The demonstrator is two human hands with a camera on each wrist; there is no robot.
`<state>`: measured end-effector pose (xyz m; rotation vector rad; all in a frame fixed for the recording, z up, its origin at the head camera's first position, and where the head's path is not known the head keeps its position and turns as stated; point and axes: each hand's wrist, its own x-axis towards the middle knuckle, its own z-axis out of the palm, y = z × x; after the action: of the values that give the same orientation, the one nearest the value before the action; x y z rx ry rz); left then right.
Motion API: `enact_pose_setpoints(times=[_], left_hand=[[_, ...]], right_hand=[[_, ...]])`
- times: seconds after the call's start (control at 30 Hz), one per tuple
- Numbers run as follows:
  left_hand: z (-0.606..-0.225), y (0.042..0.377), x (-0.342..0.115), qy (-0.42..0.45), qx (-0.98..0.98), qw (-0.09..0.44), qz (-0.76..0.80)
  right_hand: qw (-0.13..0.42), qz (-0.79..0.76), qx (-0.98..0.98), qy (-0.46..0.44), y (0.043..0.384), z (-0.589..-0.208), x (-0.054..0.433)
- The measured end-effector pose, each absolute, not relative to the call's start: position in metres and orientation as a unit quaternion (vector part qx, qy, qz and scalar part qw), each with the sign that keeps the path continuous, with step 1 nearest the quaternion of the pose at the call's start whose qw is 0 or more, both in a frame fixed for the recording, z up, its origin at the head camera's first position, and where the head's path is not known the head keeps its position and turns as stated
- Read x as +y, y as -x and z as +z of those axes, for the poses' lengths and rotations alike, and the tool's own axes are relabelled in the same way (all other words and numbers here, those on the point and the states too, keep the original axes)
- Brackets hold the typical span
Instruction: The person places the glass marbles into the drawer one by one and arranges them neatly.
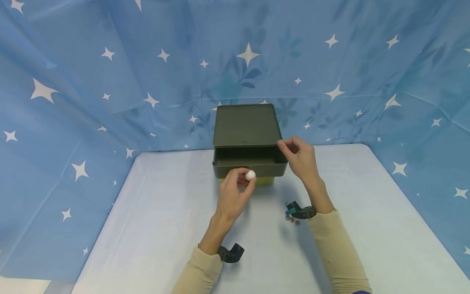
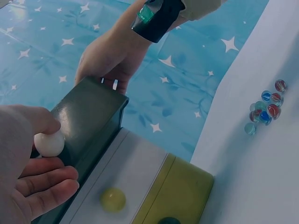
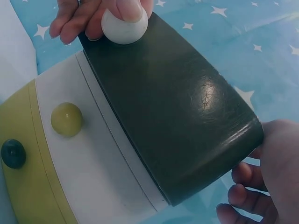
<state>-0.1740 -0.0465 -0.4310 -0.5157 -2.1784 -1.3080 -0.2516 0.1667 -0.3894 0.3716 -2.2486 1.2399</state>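
A small cabinet with a dark green top stands at the back of the table. Its top drawer is pulled out, and the inside looks bare from above. Thumb and fingers of my left hand pinch the round white knob on that drawer's front. My right hand grips the cabinet's front right corner, thumb and index fingertips at its edge beside the drawer. In the right wrist view, part of those fingers is hidden behind the green drawer front.
Under the green drawer are a white drawer with a yellow knob and a yellow one with a dark green knob. Several glass marbles lie on the white tabletop. A starry blue cloth hangs behind.
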Motion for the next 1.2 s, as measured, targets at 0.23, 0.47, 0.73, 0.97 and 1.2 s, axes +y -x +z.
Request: enact_pose_setpoints(times=[0.23, 0.47, 0.73, 0.97, 1.2], left_hand=[[-0.432, 0.172, -0.049, 0.197, -0.81, 0.271, -0.481], [-0.434, 0.17, -0.055, 0.181, -0.8, 0.266, -0.507], [-0.433, 0.179, -0.075, 0.161, -0.746, 0.406, -0.503], [-0.43, 0.186, -0.093, 0.115, -0.717, 0.481, -0.491], [-0.428, 0.189, -0.1, 0.085, -0.722, 0.469, -0.502]], right_hand=[[0.265, 0.465, -0.834, -0.136, 0.252, -0.389, 0.167], [0.262, 0.471, -0.831, -0.137, 0.251, -0.389, 0.167], [0.264, 0.475, -0.829, -0.134, 0.251, -0.39, 0.166], [0.268, 0.48, -0.824, -0.135, 0.251, -0.392, 0.166], [0.269, 0.483, -0.823, -0.132, 0.252, -0.392, 0.166]])
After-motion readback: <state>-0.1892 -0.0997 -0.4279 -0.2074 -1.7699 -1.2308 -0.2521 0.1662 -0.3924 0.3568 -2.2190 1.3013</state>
